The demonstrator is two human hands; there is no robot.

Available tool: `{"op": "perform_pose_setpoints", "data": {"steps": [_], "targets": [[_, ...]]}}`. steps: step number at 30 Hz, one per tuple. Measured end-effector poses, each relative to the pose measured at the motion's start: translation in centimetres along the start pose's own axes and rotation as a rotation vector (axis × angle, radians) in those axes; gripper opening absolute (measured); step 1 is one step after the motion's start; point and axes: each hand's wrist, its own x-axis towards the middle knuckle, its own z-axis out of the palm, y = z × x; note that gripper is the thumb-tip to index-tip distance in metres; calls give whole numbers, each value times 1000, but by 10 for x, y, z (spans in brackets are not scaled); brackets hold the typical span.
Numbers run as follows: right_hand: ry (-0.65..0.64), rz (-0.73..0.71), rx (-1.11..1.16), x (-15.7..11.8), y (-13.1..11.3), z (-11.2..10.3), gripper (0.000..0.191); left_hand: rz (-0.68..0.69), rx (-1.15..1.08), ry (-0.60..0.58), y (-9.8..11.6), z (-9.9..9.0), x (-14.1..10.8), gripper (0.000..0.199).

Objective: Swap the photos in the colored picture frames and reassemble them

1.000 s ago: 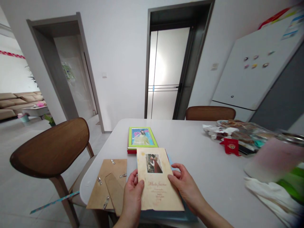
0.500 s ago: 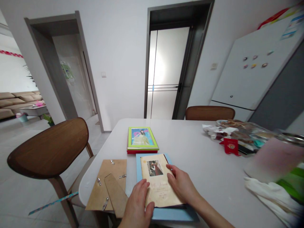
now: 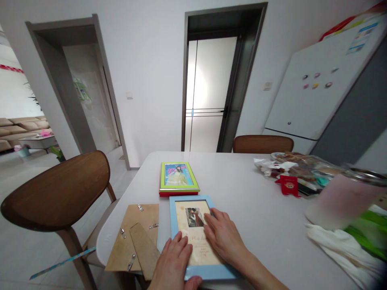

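A light blue picture frame (image 3: pixel 173 217) lies on the table near its front edge. Inside its border sits a cream sheet (image 3: pixel 196 237) with a small photo of a figure near the top. My left hand (image 3: pixel 177 257) rests flat on the lower left of the frame and sheet, fingers spread. On the right side, my right hand (image 3: pixel 225 237) lies over the sheet and border, fingers stretched out. A brown backing board (image 3: pixel 121 241) with metal clips and a stand flap lies left of the frame. Behind it is a green frame (image 3: pixel 178 177) stacked on a red one.
Plastic bags (image 3: pixel 302 165), a red packet (image 3: pixel 289 185), a pinkish container (image 3: pixel 335 201) and white gloves (image 3: pixel 335 245) lie on the table's right side. Wooden chairs stand at the left (image 3: pixel 60 189) and far side (image 3: pixel 263 144).
The cream sheet, earlier lying raised over the blue frame, now sits within its border. My hands have flattened onto it. The view has shifted slightly.
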Motion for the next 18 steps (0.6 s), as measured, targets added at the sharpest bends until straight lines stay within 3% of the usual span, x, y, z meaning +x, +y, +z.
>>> {"op": "perform_pose_setpoints", "data": {"steps": [3, 6, 9, 12, 15, 18], "targets": [[-13, -28, 22, 0, -2, -1, 25, 14, -8, -39, 1, -6, -1, 60], [3, -16, 76, 1, -10, -5, 28, 9, 2, 44, -14, -18, -17, 64], [-6, -109, 200, 0, -36, -10, 33, -132, 133, 154, -52, -31, -48, 75], [-65, -267, 308, -4, -77, -7, 31, -285, 308, 233, -100, -35, -79, 74], [-138, -362, 321, -7, -118, 10, 42, -214, 372, 307, -134, -30, -96, 56], [-185, -370, 304, -8, -144, 29, 50, -140, 381, 363, -145, -27, -100, 46]]}}
